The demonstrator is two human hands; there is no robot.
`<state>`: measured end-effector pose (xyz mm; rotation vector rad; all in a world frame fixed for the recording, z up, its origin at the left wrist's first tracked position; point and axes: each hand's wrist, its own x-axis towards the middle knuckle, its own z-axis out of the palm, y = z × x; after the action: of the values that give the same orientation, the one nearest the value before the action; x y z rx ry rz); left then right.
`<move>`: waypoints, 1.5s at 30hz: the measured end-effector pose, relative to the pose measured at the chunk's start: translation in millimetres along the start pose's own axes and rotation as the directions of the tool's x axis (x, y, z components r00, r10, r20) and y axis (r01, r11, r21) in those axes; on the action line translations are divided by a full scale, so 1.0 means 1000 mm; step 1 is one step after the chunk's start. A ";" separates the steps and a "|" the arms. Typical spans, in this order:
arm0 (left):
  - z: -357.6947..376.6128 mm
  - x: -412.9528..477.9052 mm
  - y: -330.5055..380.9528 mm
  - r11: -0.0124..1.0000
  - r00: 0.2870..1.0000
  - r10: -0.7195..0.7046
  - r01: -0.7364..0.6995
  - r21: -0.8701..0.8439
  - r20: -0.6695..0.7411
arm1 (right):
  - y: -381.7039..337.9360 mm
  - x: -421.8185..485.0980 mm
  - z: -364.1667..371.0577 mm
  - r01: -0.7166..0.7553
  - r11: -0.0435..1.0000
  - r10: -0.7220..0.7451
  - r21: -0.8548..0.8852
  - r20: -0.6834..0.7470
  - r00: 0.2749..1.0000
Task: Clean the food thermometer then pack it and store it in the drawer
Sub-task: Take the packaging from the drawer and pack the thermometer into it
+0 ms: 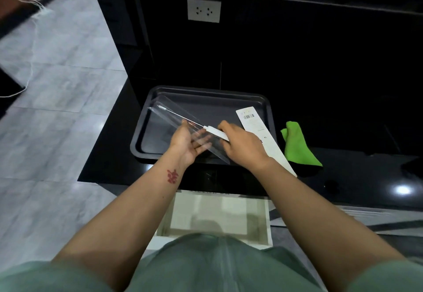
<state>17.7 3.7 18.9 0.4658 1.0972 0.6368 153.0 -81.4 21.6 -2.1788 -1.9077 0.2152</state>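
A food thermometer [214,130] with a white handle and a thin metal probe lies inside a long clear plastic sleeve [169,117] held over a dark baking tray [206,92]. My left hand [186,144] supports the sleeve from below, palm up. My right hand [242,146] grips the white handle at the sleeve's near end. A white cardboard box with a barcode [254,122] leans on the tray's right rim. Below the counter an open white drawer [219,218] shows between my arms.
A green cloth [297,145] lies on the black counter [343,172] right of the tray. A white wall socket [203,10] sits on the dark back wall. Grey tiled floor [57,108] lies to the left with a white cable across it.
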 end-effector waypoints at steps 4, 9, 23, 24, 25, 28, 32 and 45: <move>0.004 0.001 -0.001 0.999 1.000 -0.002 0.002 -0.040 0.001 | -0.002 -0.003 0.000 -0.009 0.999 0.010 -0.032 0.040 0.999; 0.005 0.003 0.000 0.998 1.000 -0.014 0.014 -0.064 0.011 | -0.003 -0.003 -0.002 -0.022 0.999 0.019 0.028 0.113 0.993; 0.009 0.008 -0.002 0.993 0.997 -0.069 0.072 -0.093 0.039 | -0.004 -0.001 0.001 -0.004 0.983 0.009 0.184 -0.027 1.000; 0.009 0.008 -0.002 0.993 0.996 -0.073 0.077 -0.088 0.048 | -0.005 0.000 0.002 -0.011 0.979 0.017 0.202 -0.026 1.000; 0.010 0.009 -0.003 0.994 0.996 -0.074 0.079 -0.081 0.055 | -0.005 0.001 0.002 -0.016 0.975 0.022 0.222 -0.025 0.999; 0.013 0.008 -0.003 0.995 0.996 -0.068 0.072 -0.062 0.062 | -0.005 0.003 0.003 -0.024 0.967 0.039 0.252 -0.056 0.998; 0.011 0.012 0.001 0.996 0.997 -0.072 0.075 -0.058 0.041 | 0.008 0.010 0.000 -0.143 0.939 0.215 0.314 -0.205 0.955; -0.001 0.018 0.001 0.993 0.982 -0.116 0.115 0.015 0.148 | 0.078 0.018 0.017 -0.549 0.807 0.554 -0.219 -0.044 0.831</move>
<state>22.1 16.7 7.1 0.4448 0.9773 0.4887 225.1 -71.7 -14.8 -2.8564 -1.2973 0.1245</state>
